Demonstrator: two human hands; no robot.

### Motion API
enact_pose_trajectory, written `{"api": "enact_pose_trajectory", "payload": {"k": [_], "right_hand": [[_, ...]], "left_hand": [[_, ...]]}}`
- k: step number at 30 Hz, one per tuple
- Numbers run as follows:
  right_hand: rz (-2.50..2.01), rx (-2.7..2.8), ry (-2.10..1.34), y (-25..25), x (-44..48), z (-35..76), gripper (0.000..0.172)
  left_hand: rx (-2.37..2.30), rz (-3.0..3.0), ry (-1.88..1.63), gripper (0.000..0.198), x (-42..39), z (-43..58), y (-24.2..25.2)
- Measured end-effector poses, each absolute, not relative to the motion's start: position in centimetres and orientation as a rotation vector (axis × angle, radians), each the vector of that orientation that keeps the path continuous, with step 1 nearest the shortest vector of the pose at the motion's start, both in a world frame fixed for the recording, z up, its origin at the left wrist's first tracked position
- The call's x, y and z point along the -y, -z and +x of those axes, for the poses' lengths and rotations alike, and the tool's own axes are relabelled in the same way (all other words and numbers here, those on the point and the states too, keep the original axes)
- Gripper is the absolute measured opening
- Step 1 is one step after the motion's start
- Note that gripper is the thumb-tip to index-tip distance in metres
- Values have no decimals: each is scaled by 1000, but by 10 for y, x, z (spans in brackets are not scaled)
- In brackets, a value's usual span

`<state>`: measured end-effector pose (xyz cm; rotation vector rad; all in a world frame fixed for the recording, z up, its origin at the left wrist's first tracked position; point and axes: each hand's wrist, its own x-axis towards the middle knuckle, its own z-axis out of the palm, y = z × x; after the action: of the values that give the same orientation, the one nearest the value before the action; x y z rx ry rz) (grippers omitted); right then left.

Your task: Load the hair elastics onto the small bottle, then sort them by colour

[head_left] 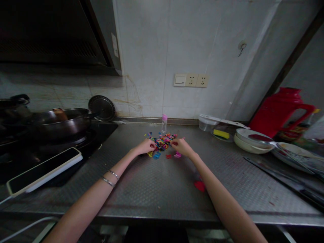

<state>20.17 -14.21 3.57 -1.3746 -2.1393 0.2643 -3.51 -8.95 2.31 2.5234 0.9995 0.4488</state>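
A pile of small, many-coloured bits (164,141), which look like little elastic bands, lies on the metal countertop (152,189). At its left edge is my left hand (146,146), thumb and fingers pinched together. From the other side my right hand (182,147) reaches in, also closed in a pinch. What either pinch holds is too small to tell. In front of the pile are separate little groups: blue (157,155), red (168,156) and pink (177,154). Behind it stands a small clear bottle with a pink top (164,124).
Leftward are a phone on a white block (45,170), a pan (63,123) on the stove and a round lid (101,108). To the right are a yellow sponge (221,134), stacked bowls (250,145), a long knife (278,179) and a red jug (280,111). Something red (199,186) lies beside my right forearm.
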Motion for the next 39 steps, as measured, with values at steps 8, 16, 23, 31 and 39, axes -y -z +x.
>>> {"api": "enact_pose_trajectory", "payload": {"k": [8,16,23,31,39], "right_hand": [[-1385,2144,-266,-36,142,201,19],[-1378,2139,-252,-37,143,203,20],[-1484,2119,-209,-40,146,205,22],[-1751,2105,-57,-38,144,210,20],[-1727,2180,-91,-36,142,215,24]], "left_hand": [[-1014,2485,-439,20,89,-36,-22],[-1025,2463,-445,18,94,-35,-28],[-1036,2495,-521,18,102,-31,-46],[-976,2593,-402,15,137,6,-52],[-1110,2703,-413,15,138,21,-39]]}}
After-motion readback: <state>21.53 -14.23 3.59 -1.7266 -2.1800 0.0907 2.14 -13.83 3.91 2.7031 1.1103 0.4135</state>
